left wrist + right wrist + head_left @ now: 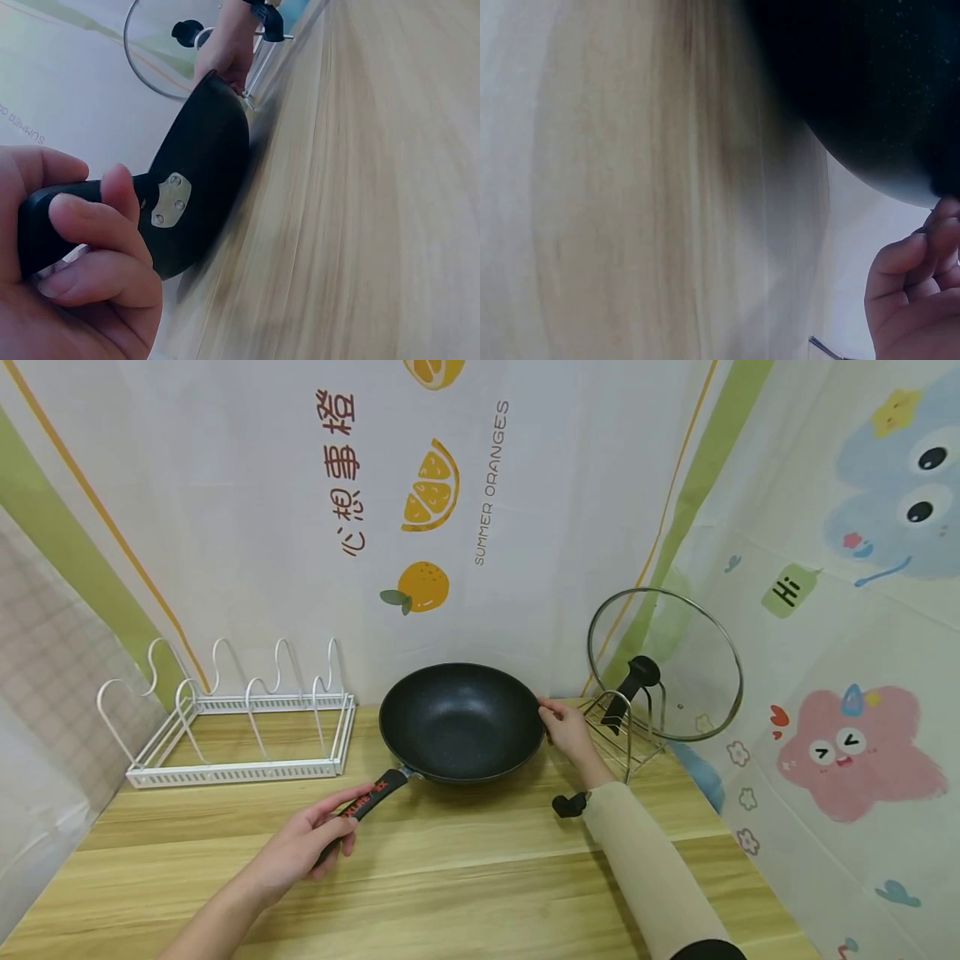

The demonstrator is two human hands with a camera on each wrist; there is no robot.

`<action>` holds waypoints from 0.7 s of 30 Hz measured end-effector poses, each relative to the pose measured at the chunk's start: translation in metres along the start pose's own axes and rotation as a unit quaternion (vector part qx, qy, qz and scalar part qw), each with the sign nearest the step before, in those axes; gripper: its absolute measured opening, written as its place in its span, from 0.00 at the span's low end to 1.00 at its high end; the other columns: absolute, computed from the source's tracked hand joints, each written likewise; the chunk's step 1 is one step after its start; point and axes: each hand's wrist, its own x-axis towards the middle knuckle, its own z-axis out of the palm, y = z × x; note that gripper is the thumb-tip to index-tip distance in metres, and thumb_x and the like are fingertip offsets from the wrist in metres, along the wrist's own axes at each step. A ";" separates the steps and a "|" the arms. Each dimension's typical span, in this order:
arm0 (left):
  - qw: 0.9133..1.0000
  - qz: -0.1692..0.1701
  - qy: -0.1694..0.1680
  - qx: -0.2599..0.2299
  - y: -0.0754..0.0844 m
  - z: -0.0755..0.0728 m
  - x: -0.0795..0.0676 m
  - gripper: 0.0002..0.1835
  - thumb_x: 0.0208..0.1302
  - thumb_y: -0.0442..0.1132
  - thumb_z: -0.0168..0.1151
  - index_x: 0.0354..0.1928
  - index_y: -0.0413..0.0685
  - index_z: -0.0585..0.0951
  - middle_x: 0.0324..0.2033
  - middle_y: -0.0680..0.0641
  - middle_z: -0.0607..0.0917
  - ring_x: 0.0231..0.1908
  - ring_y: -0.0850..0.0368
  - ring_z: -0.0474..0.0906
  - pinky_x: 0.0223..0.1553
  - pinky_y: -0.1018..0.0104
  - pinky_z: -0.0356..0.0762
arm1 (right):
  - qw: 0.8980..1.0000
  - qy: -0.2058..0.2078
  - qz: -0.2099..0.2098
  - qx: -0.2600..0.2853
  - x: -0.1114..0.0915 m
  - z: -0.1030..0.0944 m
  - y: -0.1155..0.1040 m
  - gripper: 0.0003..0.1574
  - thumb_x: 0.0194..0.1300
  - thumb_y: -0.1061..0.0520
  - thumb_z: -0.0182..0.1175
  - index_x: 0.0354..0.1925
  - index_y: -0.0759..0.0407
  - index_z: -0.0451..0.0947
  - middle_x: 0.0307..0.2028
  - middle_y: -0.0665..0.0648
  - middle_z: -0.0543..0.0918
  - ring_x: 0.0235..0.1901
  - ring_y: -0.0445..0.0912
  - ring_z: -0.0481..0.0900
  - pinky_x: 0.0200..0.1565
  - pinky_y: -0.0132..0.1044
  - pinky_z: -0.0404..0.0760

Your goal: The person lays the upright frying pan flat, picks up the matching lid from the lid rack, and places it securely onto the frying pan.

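Wood-grain table (465, 893): one left hand (307, 839) curls round the handle (381, 793) of one black pan (461, 727), centre; one right hand (570, 735) pinches its right rim. Flanking it: one white rack (232, 771) left, one glass lid (697, 677) in one wire stand (628, 752) right. Behind, three printed oranges (423, 587).

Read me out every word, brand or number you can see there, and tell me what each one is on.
"心想事橙": brown characters on the back cloth, running bottom to top.
"SUMMER ORANGES": on the same cloth, also bottom to top.
"Hi": on the green tag printed on the right-side cloth.
Red lettering on the pan handle: too blurred to read.
No numbers are readable.
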 end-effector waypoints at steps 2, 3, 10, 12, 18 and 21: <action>1.000 0.002 -0.003 -0.004 -0.001 -0.002 0.001 0.29 0.76 0.41 0.54 0.77 0.56 0.65 0.27 0.49 0.77 0.14 0.63 0.62 0.14 0.75 0.58 | 1.000 -0.001 0.000 0.002 -0.001 0.000 0.000 0.24 0.79 0.49 0.53 0.67 0.51 0.77 0.21 0.50 0.74 0.20 0.43 0.70 0.25 0.34 0.73; 1.000 0.003 -0.004 -0.006 -0.001 -0.003 0.001 0.29 0.76 0.41 0.54 0.76 0.55 0.65 0.27 0.49 0.76 0.14 0.64 0.62 0.15 0.75 0.57 | 1.000 0.000 -0.001 0.005 -0.001 0.000 0.001 0.24 0.79 0.50 0.54 0.67 0.52 0.77 0.21 0.50 0.74 0.20 0.43 0.71 0.25 0.33 0.73; 1.000 0.004 -0.019 -0.014 -0.001 -0.010 0.004 0.29 0.76 0.39 0.53 0.76 0.53 0.65 0.25 0.50 0.75 0.14 0.64 0.62 0.14 0.75 0.58 | 1.000 0.009 -0.010 0.023 -0.004 0.000 0.000 0.23 0.78 0.52 0.54 0.66 0.56 0.78 0.20 0.50 0.74 0.18 0.42 0.69 0.23 0.32 0.71; 1.000 0.001 -0.024 -0.019 -0.001 -0.012 0.005 0.29 0.76 0.39 0.53 0.76 0.53 0.65 0.25 0.50 0.75 0.14 0.64 0.61 0.14 0.75 0.57 | 0.999 0.009 -0.010 0.031 -0.005 0.000 -0.001 0.23 0.78 0.53 0.55 0.66 0.56 0.78 0.19 0.50 0.73 0.18 0.42 0.69 0.22 0.31 0.70; 0.999 -0.005 -0.029 -0.023 -0.001 -0.017 0.006 0.29 0.76 0.39 0.53 0.76 0.54 0.65 0.26 0.50 0.75 0.14 0.64 0.61 0.14 0.75 0.57 | 0.999 0.013 -0.013 0.036 -0.008 0.000 -0.001 0.22 0.78 0.55 0.55 0.65 0.58 0.78 0.20 0.50 0.74 0.18 0.42 0.69 0.22 0.31 0.70; 0.999 -0.007 -0.029 -0.027 -0.001 -0.019 0.007 0.29 0.76 0.39 0.54 0.76 0.55 0.65 0.26 0.50 0.75 0.14 0.64 0.61 0.14 0.75 0.58 | 0.999 0.018 -0.017 0.032 -0.009 0.000 -0.002 0.22 0.77 0.55 0.55 0.65 0.57 0.79 0.21 0.50 0.75 0.19 0.42 0.69 0.22 0.31 0.70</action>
